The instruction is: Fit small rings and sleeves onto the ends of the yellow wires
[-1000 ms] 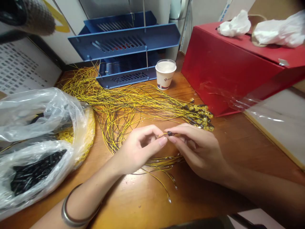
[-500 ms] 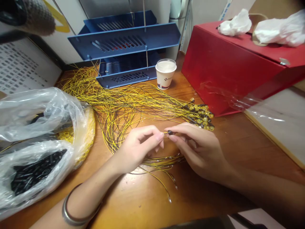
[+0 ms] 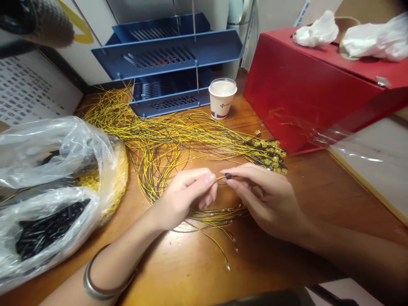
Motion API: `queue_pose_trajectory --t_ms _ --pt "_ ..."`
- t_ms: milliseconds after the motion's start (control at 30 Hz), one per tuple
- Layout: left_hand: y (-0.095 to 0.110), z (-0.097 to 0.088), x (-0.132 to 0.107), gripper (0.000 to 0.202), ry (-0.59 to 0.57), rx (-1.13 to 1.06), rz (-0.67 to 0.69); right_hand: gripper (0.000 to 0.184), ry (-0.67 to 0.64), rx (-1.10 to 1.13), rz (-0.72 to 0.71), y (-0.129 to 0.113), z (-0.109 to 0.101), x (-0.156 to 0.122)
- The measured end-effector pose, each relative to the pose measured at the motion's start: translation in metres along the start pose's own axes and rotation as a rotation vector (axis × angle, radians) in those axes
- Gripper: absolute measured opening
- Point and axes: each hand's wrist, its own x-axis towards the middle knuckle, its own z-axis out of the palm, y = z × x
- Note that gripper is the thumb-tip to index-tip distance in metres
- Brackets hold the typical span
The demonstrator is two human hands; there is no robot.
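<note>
In the head view, the left hand [image 3: 183, 197] and the right hand [image 3: 269, 199] meet fingertip to fingertip just above the wooden table [image 3: 197, 272]. The left hand pinches the end of a yellow wire [image 3: 219, 178] between thumb and forefinger. The right hand nips a small black piece [image 3: 228, 176] at that wire's tip, its other fingers curled loosely. Wire and piece sit exactly between the two hands, raised off the wood.

Beneath the hands lie a few loose wires, and beyond them sprawls the wire pile [image 3: 159, 140]. Its capped ends [image 3: 270, 155] are bunched beside the red box [image 3: 302, 85]. A paper cup [image 3: 222, 98] stands before the blue tray rack [image 3: 165, 55], and plastic bags [image 3: 47, 191] lie to the left.
</note>
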Motion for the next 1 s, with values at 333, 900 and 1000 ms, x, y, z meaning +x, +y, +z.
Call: queue_pose_trajectory --t_ms 333,900,1000 --pt "-0.001 -0.003 -0.002 0.041 -0.004 0.069 -0.04 0.017 0.005 0.005 0.001 -0.001 0.0 -0.001" --pt "-0.008 0.005 0.0 0.032 0.254 0.089 0.017 0.017 0.011 0.141 0.195 -0.003 0.001 -0.002" --pt "-0.007 0.006 0.002 0.023 0.267 0.25 0.007 0.017 0.02 0.228 0.241 -0.002 0.003 -0.002"
